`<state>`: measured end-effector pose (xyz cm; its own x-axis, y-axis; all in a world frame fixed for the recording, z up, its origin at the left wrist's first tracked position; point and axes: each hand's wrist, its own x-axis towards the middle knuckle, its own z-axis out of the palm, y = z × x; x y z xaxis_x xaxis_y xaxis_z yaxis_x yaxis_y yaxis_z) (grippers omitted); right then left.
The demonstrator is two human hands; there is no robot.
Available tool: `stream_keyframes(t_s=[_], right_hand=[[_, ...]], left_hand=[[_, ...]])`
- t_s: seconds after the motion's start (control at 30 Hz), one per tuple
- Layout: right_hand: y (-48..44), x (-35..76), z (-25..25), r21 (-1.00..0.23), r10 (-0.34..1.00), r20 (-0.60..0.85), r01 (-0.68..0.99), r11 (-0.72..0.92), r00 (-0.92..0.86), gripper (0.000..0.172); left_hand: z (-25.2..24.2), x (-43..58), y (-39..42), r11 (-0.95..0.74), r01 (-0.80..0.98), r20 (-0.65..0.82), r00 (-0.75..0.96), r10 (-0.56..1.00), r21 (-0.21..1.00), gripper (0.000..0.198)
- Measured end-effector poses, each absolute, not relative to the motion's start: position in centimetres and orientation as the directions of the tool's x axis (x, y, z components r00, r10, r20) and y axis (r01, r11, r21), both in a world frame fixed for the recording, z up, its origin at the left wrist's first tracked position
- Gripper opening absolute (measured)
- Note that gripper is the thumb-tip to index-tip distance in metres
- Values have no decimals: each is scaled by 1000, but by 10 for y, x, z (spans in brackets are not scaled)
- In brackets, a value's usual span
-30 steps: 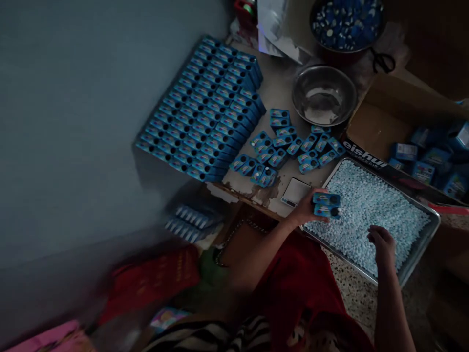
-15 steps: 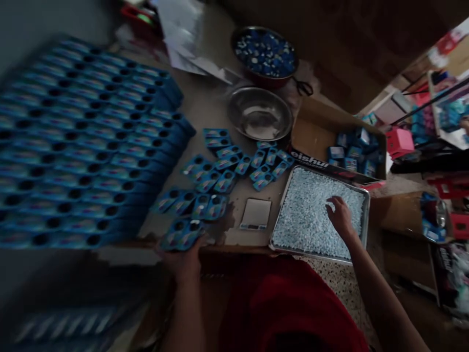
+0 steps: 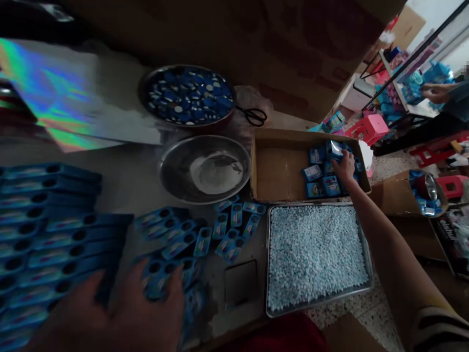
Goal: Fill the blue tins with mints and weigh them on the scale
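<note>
My left hand (image 3: 126, 310) is large and blurred at the lower left, its fingers spread over blue packs with dark round holes (image 3: 170, 230). Whether its fingertips touch them I cannot tell. My right hand (image 3: 344, 167) reaches into a cardboard box (image 3: 280, 168) at right, fingers apart at a small blue box (image 3: 334, 148). Several similar boxes lie around and under it. Below my right forearm sits a metal tray (image 3: 268, 264) filled with pale blue and white pellets (image 3: 315, 254).
A metal bowl (image 3: 168, 168) stands behind the packs. Behind it, another bowl holds blue and white discs (image 3: 190, 95), with black-handled scissors (image 3: 254, 116) alongside. A flat scale (image 3: 241, 283) lies left of the tray. Stacked blue packs (image 3: 66, 239) fill the left. Another person's hands (image 3: 436, 92) show far right.
My view has swung right and closer. My right hand has gone from above the pellets into the cardboard box. My left hand has left the packs at the table edge and now spreads over others.
</note>
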<state>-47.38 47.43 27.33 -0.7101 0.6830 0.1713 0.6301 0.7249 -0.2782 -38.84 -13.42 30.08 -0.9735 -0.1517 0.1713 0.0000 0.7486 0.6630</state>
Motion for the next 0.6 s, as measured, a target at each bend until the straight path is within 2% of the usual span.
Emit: stream_keyframes(t_s=[0.03,0.07,0.13,0.17,0.23,0.3,0.33,0.4,0.47,0.5,0.6], right_hand=[[476,-488,266,-214,670,161,637,741,-725,75],[477,-500,260,-144,653,139,637,757,-745,82],[478,-517,251,-29,624,87,624,781,-777,81],[479,-521,249,8,613,71,615,788,-787,76],[482,-523,248,44,589,68,592,805,-806,68],[487,-516,252,39,553,93,558,829,-828,64],[489,-510,255,19,541,115,546,838,-833,63],[489,-493,265,-73,560,190,558,827,-806,59],[483,-469,278,-236,633,278,588,774,-722,52],[476,-454,285,-335,675,312,587,737,-669,49],[447,-397,312,-612,764,364,482,627,-532,39]], left_hand=[[313,-424,-116,857,-13,183,-975,-124,515,64],[323,-457,-92,922,48,130,-991,-3,383,54],[336,-514,-28,920,296,-29,-949,313,257,39],[336,-535,12,870,418,-62,-892,447,262,31],[324,-564,100,720,581,-153,-728,668,379,24],[298,-577,188,628,538,-252,-612,750,562,28],[283,-579,228,614,472,-292,-589,754,632,36],[250,-577,290,603,436,-311,-572,759,668,60],[221,-573,327,602,403,-324,-571,754,689,91],[209,-572,335,600,389,-325,-575,751,699,100],[190,-577,329,569,360,-284,-600,748,739,96]])
